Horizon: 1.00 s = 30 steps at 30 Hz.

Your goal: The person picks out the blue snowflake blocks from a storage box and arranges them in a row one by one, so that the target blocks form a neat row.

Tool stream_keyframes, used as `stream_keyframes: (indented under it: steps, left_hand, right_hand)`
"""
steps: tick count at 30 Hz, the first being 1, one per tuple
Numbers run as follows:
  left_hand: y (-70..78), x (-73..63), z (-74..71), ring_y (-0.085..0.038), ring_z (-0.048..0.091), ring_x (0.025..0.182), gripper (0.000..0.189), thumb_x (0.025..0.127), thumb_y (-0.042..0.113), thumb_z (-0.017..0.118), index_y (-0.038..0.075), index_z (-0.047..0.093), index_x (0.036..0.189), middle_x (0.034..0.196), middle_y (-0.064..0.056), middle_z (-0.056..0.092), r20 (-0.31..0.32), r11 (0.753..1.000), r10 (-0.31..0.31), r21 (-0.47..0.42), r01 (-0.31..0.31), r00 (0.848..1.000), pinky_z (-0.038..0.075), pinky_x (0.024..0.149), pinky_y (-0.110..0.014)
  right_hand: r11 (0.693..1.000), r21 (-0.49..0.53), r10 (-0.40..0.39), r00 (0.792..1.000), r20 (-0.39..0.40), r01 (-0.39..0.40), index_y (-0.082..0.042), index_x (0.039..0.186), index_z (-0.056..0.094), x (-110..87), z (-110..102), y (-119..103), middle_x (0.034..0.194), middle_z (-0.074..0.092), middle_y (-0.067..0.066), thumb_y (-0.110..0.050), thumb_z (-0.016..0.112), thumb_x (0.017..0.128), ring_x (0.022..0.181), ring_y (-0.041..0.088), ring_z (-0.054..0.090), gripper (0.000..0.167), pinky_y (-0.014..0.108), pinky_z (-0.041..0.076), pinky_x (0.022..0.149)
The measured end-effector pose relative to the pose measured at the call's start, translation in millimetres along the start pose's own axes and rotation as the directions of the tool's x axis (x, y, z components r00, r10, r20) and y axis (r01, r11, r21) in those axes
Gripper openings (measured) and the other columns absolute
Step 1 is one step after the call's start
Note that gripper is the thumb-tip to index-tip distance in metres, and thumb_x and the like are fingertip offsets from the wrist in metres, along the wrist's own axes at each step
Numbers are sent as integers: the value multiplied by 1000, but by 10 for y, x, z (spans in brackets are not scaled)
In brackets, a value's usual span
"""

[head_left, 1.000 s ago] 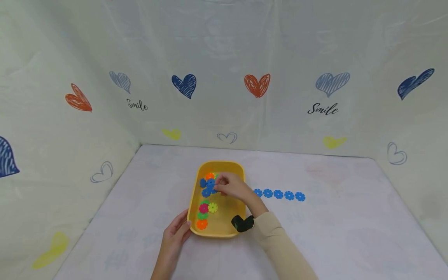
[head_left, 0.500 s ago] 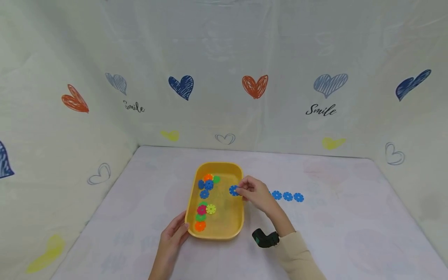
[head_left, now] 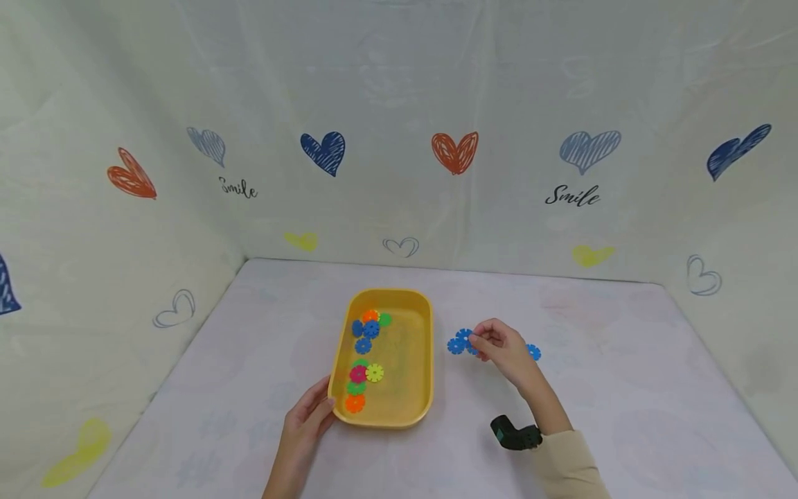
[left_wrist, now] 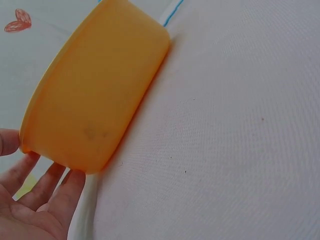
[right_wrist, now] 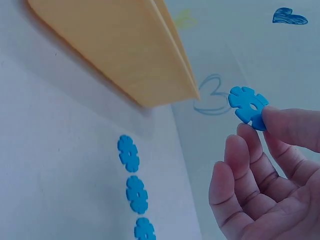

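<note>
My right hand pinches a blue flower-shaped plastic disc between thumb and forefinger. It holds the disc over the left part of a row of matching blue discs on the table, and it hides the row's middle in the head view. At the front left corner of a yellow tray, my left hand grips with the thumb at the rim and the fingers against the outer wall. Inside the tray, along its left side, lie blue discs, a pink disc, and several orange, green and yellow ones.
A white patterned cloth covers the table. Behind it and at the sides hang white sheets printed with hearts and "Smile". A small black camera is worn on the right wrist.
The right hand has lifted a blue disc out of the tray and carried it rightward over the row on the table. The left hand has kept its grip on the tray corner.
</note>
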<state>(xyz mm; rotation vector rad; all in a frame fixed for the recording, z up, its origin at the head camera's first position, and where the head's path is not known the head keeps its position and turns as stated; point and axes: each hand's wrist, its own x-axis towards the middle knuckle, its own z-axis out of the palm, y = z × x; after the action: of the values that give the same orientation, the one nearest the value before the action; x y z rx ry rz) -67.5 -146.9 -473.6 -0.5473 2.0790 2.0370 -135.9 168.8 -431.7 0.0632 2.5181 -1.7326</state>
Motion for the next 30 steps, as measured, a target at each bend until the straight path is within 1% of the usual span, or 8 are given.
stream_keyframes:
  steps: [3, 5, 7, 11, 16, 22, 26, 30]
  left_hand:
    - [4, 1, 1, -27, 49, 124, 49, 94, 24, 53, 8, 42, 139, 143, -17, 42, -2, 1000, 2, -2, -2, 1000, 50, 91, -26]
    - [4, 2, 1, -27, 49, 124, 49, 94, 24, 53, 9, 42, 139, 143, -16, 42, -1, 1000, 2, -2, -2, 1000, 50, 91, -25]
    - [4, 4, 1, -26, 49, 124, 49, 94, 23, 53, 9, 42, 139, 143, -16, 42, -1, 1000, 1, -1, -1, 1000, 51, 91, -25]
    - [3, 9, 2, -27, 49, 124, 49, 94, 24, 52, 8, 42, 139, 143, -17, 41, -4, 1000, -6, 4, 6, 1000, 50, 91, -26]
    - [1, 19, -3, -26, 50, 122, 48, 94, 24, 52, 9, 42, 139, 143, -16, 42, -11, 1000, -14, 8, 14, 1000, 51, 91, -26]
    - [2, 17, -11, -25, 49, 122, 48, 95, 23, 52, 9, 42, 140, 143, -16, 41, -3, 1000, -12, 5, 12, 1000, 51, 91, -25]
    - [6, 20, -8, -25, 49, 123, 48, 94, 24, 52, 10, 42, 140, 144, -15, 41, -2, 1000, -19, 8, 19, 1000, 50, 92, -26]
    - [10, 30, 2, -25, 48, 124, 49, 93, 24, 53, 11, 43, 139, 143, -13, 42, -5, 999, -31, 7, 31, 999, 50, 93, -27]
  right_hand:
    - [1000, -6, 0, 1000, -18, 0, 2, 105, 54, -12, -121, 74, 87, 61, 15, -20, 60, 90, 73, 17, 59, 27, 20, 51, 66]
    - [1000, -20, 13, 999, -34, -14, 3, 107, 54, -24, -195, 128, 86, 62, 12, -21, 60, 90, 72, 14, 58, 29, 19, 51, 66]
    - [999, -34, 33, 998, -51, -35, 3, 108, 53, -33, -267, 187, 86, 62, 10, -21, 60, 90, 73, 14, 59, 31, 19, 51, 65]
    - [995, -57, 72, 993, -88, -78, 4, 109, 52, -43, -395, 313, 87, 63, 11, -21, 59, 91, 74, 15, 59, 31, 18, 51, 65]
    - [990, -74, 107, 986, -127, -117, 3, 109, 52, -65, -542, 477, 88, 64, 12, -23, 58, 92, 73, 10, 58, 32, 18, 52, 66]
    - [982, -111, 134, 975, -180, -155, 5, 110, 52, -88, -683, 667, 83, 66, 8, -23, 57, 92, 68, 6, 56, 33, 18, 52, 63]
    - [975, -103, 175, 964, -203, -198, 5, 111, 51, -93, -765, 763, 80, 65, 2, -24, 56, 93, 67, 5, 56, 35, 17, 51, 62]
    - [969, -82, 214, 957, -197, -234, 4, 114, 49, -98, -834, 841, 82, 63, -1, -26, 54, 93, 68, 4, 57, 37, 17, 52, 63]
